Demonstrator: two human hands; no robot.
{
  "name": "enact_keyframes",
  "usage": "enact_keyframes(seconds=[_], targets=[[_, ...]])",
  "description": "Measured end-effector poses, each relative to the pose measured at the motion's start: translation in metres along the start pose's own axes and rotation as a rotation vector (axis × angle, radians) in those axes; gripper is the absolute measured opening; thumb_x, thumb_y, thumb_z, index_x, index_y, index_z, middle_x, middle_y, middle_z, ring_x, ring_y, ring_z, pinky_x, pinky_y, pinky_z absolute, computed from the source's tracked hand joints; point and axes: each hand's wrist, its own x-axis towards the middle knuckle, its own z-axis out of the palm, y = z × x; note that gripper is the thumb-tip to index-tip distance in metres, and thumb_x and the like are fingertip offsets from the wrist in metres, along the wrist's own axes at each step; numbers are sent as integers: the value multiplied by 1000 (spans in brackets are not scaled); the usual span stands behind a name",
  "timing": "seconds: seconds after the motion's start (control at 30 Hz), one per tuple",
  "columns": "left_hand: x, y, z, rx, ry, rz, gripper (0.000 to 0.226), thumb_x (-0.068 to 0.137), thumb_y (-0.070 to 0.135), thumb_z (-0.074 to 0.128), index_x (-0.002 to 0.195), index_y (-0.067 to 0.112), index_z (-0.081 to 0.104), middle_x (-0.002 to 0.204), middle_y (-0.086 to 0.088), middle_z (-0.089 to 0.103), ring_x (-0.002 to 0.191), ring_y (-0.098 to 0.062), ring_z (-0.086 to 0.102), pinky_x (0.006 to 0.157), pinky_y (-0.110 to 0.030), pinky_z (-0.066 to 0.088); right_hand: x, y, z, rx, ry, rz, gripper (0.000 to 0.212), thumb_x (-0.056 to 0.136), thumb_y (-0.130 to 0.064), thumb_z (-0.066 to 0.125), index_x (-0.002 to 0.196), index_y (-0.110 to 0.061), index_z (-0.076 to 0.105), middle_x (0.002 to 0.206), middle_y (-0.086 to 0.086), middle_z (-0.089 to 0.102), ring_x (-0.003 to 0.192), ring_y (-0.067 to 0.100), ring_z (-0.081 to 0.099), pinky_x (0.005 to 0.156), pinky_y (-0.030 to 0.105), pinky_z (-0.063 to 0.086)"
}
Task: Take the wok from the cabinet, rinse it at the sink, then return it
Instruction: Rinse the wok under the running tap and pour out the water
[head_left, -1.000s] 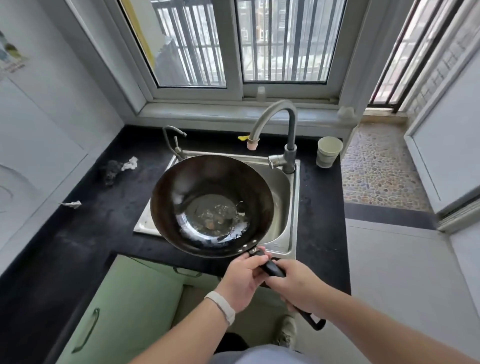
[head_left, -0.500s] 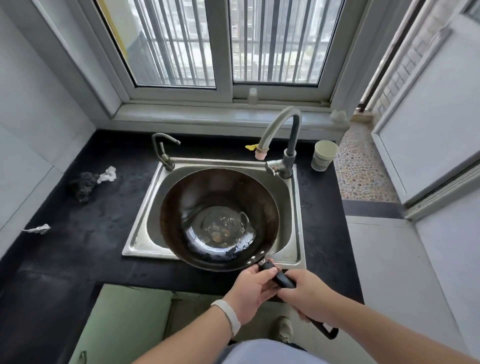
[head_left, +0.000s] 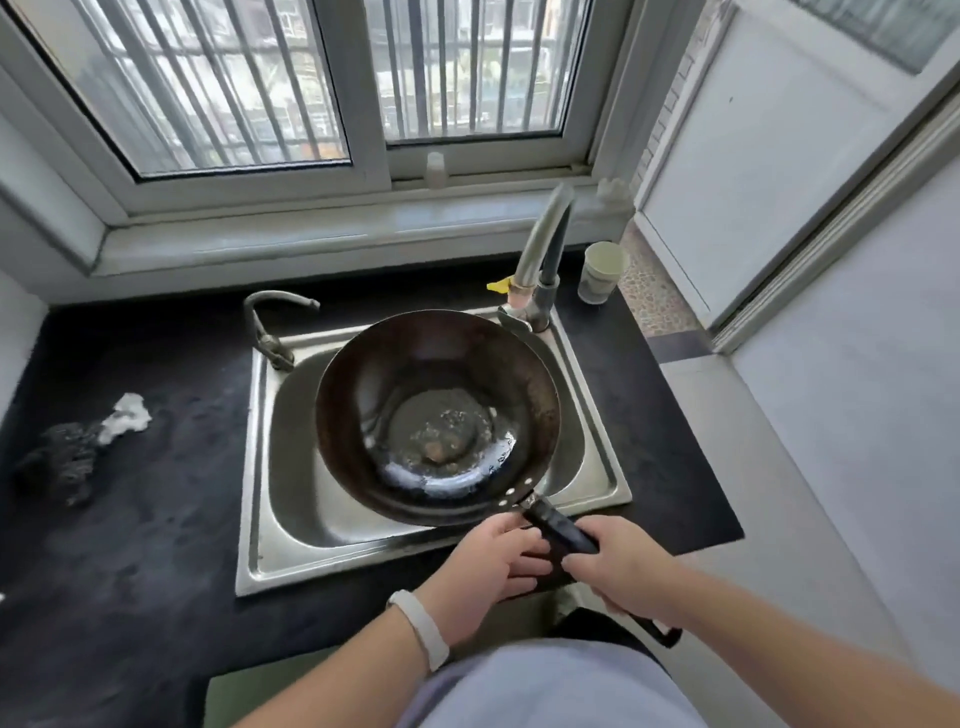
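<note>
At the far left of the black countertop (head_left: 130, 545) lies a dark scouring pad (head_left: 57, 467), with a crumpled white scrap (head_left: 124, 415) at its far right end. The steel sink (head_left: 260, 493) is set into the countertop right of these. A small curved tap (head_left: 270, 327) stands at its far left corner. The wok (head_left: 436, 415) sits over the right half of the sink basin, opening upward, with a wet patch and pale residue at its bottom. Whether it rests on the basin or hangs clear cannot be determined. Its black handle (head_left: 563, 530) points near and right, across the sink's near rim. The left hand (head_left: 488, 566), with a white wristband (head_left: 421, 631) on the wrist, lies beside the handle close to the wok rim: fingers nearly straight and released, tips at the handle's left side, not wrapped round it. The right hand (head_left: 623, 571) grasps the handle further back, fingers clenched round it. The tall gooseneck tap (head_left: 543, 244) rises at the sink's far right corner, its spout just beyond the wok's far rim. A pale cup (head_left: 602, 270) stands right of it on the countertop.
</note>
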Motion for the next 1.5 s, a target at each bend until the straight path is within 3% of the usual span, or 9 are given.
enact_keyframes(seconds=[0.37, 0.43, 0.53, 0.6, 0.7, 0.77, 0.97, 1.2, 1.5], targets=[[48, 115, -21, 170, 272, 254, 12, 97, 4, 51, 100, 9, 61, 82, -7, 70, 67, -12, 66, 56, -17, 52, 26, 13, -19, -67, -64, 54, 16, 76, -31, 60, 81, -16, 58, 66, 1, 57, 47, 16, 57, 47, 37, 56], [68, 141, -25, 303, 334, 312, 12, 96, 7, 55, 99, 16, 63, 91, -6, 70, 72, -11, 66, 59, -16, 53, 31, 12, -26, -67, -92, 48, 14, 75, -30, 60, 77, -17, 55, 66, 1, 56, 45, 15, 56, 46, 35, 56], [98, 178, -29, 446, 424, 391, 14, 93, 13, 58, 96, 27, 61, 91, -2, 69, 79, -13, 66, 76, -31, 54, 39, 11, -34, -83, -129, 45, 22, 74, -30, 58, 82, -10, 54, 67, 1, 55, 44, 14, 54, 44, 31, 52], [117, 194, -31, 609, 455, 412, 6, 90, 24, 60, 92, 29, 60, 82, 0, 66, 74, -15, 63, 71, -32, 52, 45, 11, -38, -103, -146, 48, 24, 75, -30, 58, 83, -8, 53, 67, 1, 55, 48, 15, 54, 46, 31, 47], [143, 207, -32, 880, 429, 377, 26, 86, 41, 60, 97, 18, 62, 77, -8, 65, 63, -17, 57, 63, -38, 52, 53, 12, -44, -151, -167, 37, 23, 77, -30, 59, 82, -9, 55, 69, 0, 57, 59, 16, 53, 56, 31, 42], [157, 210, -31, 967, 386, 393, 40, 86, 46, 60, 110, 14, 60, 93, -13, 68, 74, -21, 63, 74, -45, 56, 57, 12, -47, -160, -187, 30, 16, 77, -29, 58, 76, -14, 53, 70, 0, 56, 61, 15, 53, 56, 30, 41], [192, 210, -37, 1150, 290, 405, 59, 77, 71, 55, 129, 44, 55, 123, 4, 61, 108, -16, 61, 95, -41, 53, 65, 14, -53, -192, -229, 29, 11, 77, -27, 57, 72, -21, 49, 70, -3, 56, 61, 14, 51, 56, 31, 39], [216, 211, -48, 1277, 336, 535, 30, 76, 74, 52, 95, 51, 53, 91, 11, 64, 82, -9, 62, 77, -38, 57, 75, 17, -61, -215, -234, 19, 14, 79, -30, 58, 77, -19, 50, 73, -3, 57, 63, 16, 52, 60, 33, 42], [234, 205, -70, 1272, 339, 602, 13, 75, 66, 59, 84, 64, 49, 79, 15, 61, 70, -6, 60, 66, -35, 58, 84, 25, -67, -189, -210, 26, 19, 80, -31, 60, 85, -13, 58, 76, 0, 61, 63, 15, 53, 59, 32, 43]])
